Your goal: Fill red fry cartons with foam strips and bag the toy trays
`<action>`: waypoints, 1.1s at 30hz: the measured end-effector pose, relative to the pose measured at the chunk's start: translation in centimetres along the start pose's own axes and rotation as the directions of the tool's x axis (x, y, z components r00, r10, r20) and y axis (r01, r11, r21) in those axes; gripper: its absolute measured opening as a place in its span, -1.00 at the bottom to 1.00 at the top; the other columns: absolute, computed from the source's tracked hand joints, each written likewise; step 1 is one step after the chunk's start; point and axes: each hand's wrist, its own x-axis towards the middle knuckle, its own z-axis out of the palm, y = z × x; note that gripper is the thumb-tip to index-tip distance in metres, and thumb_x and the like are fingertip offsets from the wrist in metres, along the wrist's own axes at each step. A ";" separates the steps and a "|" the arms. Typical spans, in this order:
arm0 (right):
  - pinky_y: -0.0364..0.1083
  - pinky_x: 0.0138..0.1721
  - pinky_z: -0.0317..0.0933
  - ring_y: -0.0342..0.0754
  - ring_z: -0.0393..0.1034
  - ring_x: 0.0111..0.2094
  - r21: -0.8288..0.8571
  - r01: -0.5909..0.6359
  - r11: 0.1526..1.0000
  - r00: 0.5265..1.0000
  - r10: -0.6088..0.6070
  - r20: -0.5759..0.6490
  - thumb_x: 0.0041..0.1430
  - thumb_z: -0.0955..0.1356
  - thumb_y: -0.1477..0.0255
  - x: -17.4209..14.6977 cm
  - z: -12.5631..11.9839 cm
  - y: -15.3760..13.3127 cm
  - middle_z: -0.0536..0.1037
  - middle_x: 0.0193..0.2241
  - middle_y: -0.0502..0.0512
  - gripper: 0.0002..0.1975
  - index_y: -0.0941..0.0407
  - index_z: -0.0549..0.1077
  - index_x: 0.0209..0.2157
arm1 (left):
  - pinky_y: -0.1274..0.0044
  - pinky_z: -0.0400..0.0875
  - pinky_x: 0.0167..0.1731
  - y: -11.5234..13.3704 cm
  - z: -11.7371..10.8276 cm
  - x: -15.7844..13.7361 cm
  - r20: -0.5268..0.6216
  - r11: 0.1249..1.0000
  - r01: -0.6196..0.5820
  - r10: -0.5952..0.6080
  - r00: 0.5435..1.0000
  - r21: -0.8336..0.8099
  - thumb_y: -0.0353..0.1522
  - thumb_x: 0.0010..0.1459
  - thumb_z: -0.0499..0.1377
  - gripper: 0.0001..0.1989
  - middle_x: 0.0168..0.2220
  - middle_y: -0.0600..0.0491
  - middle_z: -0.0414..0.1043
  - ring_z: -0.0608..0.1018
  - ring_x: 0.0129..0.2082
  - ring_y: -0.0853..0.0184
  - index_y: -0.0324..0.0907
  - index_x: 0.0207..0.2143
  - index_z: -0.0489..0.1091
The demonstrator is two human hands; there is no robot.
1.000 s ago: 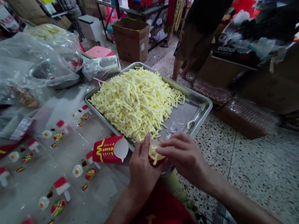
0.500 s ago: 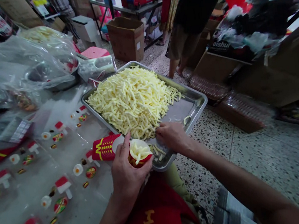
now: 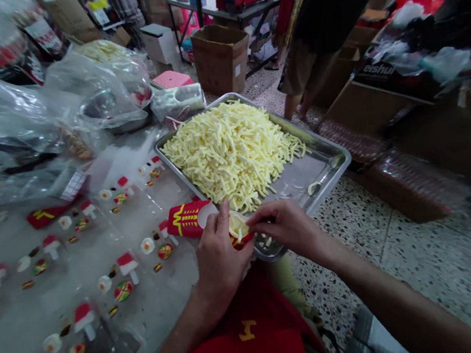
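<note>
My left hand (image 3: 218, 258) is closed around a small red French fry carton (image 3: 243, 241), its thumb along the near rim. Pale yellow fry-shaped pieces (image 3: 237, 226) stick up in the carton's mouth. My right hand (image 3: 288, 224) reaches in from the right, fingers pinched together at the carton's opening; whatever is between the fingertips is hidden. Behind both hands, a metal tray (image 3: 326, 172) bears a large heap of the same fry pieces (image 3: 235, 147). Beside my left hand lies another red carton (image 3: 186, 218) with yellow markings, on its side.
Clear sheets with small food-shaped pieces (image 3: 127, 264) cover the table at left. Plastic bags (image 3: 3, 115) and a metal bowl (image 3: 123, 122) crowd the back left. A cardboard box (image 3: 219, 62) stands on the floor; another person (image 3: 311, 31) is beyond the tray.
My right hand has moved from the fry heap in the tray, left and toward me, to the carton's mouth. The whole view has shifted, so everything sits further right.
</note>
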 end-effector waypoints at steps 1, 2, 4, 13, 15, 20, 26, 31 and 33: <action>-0.09 -0.26 0.27 -0.09 0.45 -0.34 -0.066 0.049 0.997 0.999 -0.050 -0.009 0.16 0.42 0.50 0.3 0.5 -0.5 0.59 -0.39 0.04 -0.89 0.08 0.65 -0.32 | 0.29 0.49 -0.02 -0.1 -0.3 -0.3 -0.029 1.000 -0.014 0.015 0.999 0.011 -0.24 0.04 0.33 -0.17 0.02 -0.13 0.43 0.52 0.01 0.06 -0.16 0.33 0.12; -0.08 -0.26 0.27 -0.08 0.44 -0.33 -0.108 0.094 0.990 0.995 -0.095 -0.003 0.19 0.41 0.49 0.5 0.9 -1.0 0.57 -0.38 0.05 -0.88 0.08 0.65 -0.31 | 0.30 0.48 0.00 -0.3 -0.7 -0.5 -0.053 0.999 -0.027 0.028 0.998 0.017 -0.24 0.04 0.33 -0.15 0.06 -0.15 0.42 0.51 0.04 0.05 -0.16 0.34 0.10; -0.06 -0.26 0.26 -0.06 0.42 -0.32 -0.139 0.173 0.975 0.985 -0.169 0.043 0.28 0.36 0.45 0.8 1.6 -2.1 0.54 -0.37 0.08 -0.83 0.08 0.64 -0.29 | 0.31 0.49 0.00 -0.6 -1.6 -1.1 -0.081 0.999 -0.044 0.046 0.996 0.021 -0.21 0.04 0.33 -0.11 0.13 -0.17 0.39 0.50 0.07 0.04 -0.17 0.36 0.06; -0.04 -0.19 0.28 -0.03 0.33 -0.22 0.007 0.349 0.937 0.933 -0.348 0.095 0.29 0.36 0.45 3.1 10.7 -8.6 0.38 -0.30 0.10 -0.75 0.09 0.53 -0.49 | 0.36 0.52 -0.11 -5.7 -8.7 -3.3 -0.243 0.980 0.140 -0.103 0.964 0.138 -0.33 0.01 0.33 -0.11 0.02 -0.14 0.43 0.55 -0.06 0.10 -0.17 0.36 0.05; -0.05 -0.19 0.27 -0.04 0.32 -0.22 0.034 0.360 0.932 0.918 -0.361 0.164 0.28 0.37 0.44 4.5 12.9 -10.1 0.36 -0.32 0.09 -0.72 0.09 0.52 -0.54 | 0.41 0.52 -0.16 -7.4 -10.7 -4.2 -0.270 0.978 0.150 -0.107 0.957 0.143 -0.35 0.01 0.33 -0.12 -0.04 -0.09 0.44 0.55 -0.14 0.17 -0.15 0.35 0.06; -0.09 -0.27 0.25 -0.09 0.31 -0.31 0.077 0.271 0.959 0.953 -0.279 0.117 0.03 0.53 0.32 8.8 15.1 -11.6 0.36 -0.36 0.01 -0.77 0.13 0.46 -0.47 | 0.46 0.49 -0.21 -10.8 -12.4 -4.0 -0.396 0.986 0.132 -0.081 0.914 0.102 -0.38 -0.02 0.36 -0.06 -0.13 0.01 0.39 0.52 -0.22 0.26 -0.10 0.37 0.03; -0.15 -0.43 0.20 -0.13 0.35 -0.47 0.275 0.133 0.952 0.966 -0.187 0.179 -0.03 0.49 0.34 16.6 11.6 -10.1 0.48 -0.46 -0.07 -0.62 0.13 0.45 -0.14 | 0.36 0.44 0.03 -13.4 -11.5 3.6 -0.327 0.994 -0.031 -0.004 0.945 -0.101 -0.16 0.01 0.40 -0.03 0.06 -0.10 0.40 0.51 0.01 0.18 -0.10 0.37 0.01; -0.16 -0.45 0.07 -0.14 0.31 -0.49 -0.336 0.282 0.899 0.953 -0.220 0.209 -0.12 0.50 0.44 25.5 8.6 -7.8 0.47 -0.52 -0.08 -0.68 0.15 0.59 -0.23 | 0.17 0.16 0.28 -18.4 -10.7 10.5 -0.075 0.997 -0.076 0.078 0.994 0.033 0.04 0.09 0.27 -0.07 0.28 -0.29 0.25 0.27 0.32 -0.01 -0.25 0.35 0.08; -0.16 -0.44 0.06 -0.13 0.33 -0.45 -0.479 0.349 0.805 0.929 -0.229 0.291 -0.12 0.51 0.46 27.5 8.8 -7.1 0.51 -0.46 -0.05 -0.63 0.16 0.58 -0.18 | 0.08 -0.01 0.33 -20.2 -9.5 11.6 0.084 0.983 -0.111 0.099 0.991 0.144 0.12 0.03 0.26 0.04 0.38 -0.35 0.05 0.06 0.41 -0.11 -0.30 0.37 0.03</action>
